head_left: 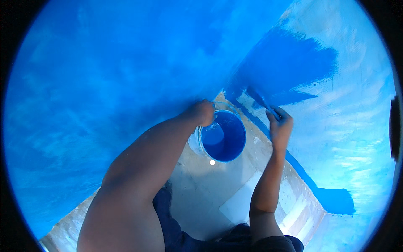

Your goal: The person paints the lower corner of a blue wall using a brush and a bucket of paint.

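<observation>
Head view: deep blue coat partly across the right-hand wall

The right hand (280,125) is closed around a slim paintbrush (264,101), its blue-coated end against or just beside the wall near the corner; blur hides which. The left hand (203,113) is curled tight at the edge of a round, white-sided bucket (194,143), blue inside; whether it grips the rim or the thin handle, I cannot tell. The bucket is between the hands, over the grey, paint-marked floor (195,187).

Farther out, the right wall (336,138) carries a large, ragged deep blue patch (289,59) and a band (300,170) along its foot, ending in a block. Much of it is still pale blue, so that wall looks only partly coated. The left wall (84,105) is blue almost throughout, with cloudy, uneven tones.
</observation>
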`<state>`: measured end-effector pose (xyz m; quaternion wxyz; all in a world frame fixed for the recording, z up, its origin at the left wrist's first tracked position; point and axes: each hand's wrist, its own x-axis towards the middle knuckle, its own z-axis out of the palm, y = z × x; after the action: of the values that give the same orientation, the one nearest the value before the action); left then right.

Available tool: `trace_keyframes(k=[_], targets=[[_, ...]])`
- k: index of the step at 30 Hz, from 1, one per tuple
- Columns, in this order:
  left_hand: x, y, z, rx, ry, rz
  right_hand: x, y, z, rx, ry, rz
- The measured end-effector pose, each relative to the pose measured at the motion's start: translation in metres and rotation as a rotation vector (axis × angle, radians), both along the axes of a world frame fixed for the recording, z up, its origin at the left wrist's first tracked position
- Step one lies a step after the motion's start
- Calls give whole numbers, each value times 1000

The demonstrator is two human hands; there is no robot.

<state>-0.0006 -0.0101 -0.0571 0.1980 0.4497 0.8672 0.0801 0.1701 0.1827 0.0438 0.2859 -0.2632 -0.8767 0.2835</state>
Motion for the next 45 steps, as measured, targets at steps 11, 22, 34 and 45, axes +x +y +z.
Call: trace_keyframes(k=[11,22,34,45], targets=[[25,60,31,221,18,-223,82,-2,0,107,-276,319],[44,75,37,237,49,-332,58,-65,-104,156,-351,0],[40,76,41,159,51,-354,42,-69,-116,58,-333,259],[18,55,43,-37,77,-197,88,17,-51,-1126,187,20]])
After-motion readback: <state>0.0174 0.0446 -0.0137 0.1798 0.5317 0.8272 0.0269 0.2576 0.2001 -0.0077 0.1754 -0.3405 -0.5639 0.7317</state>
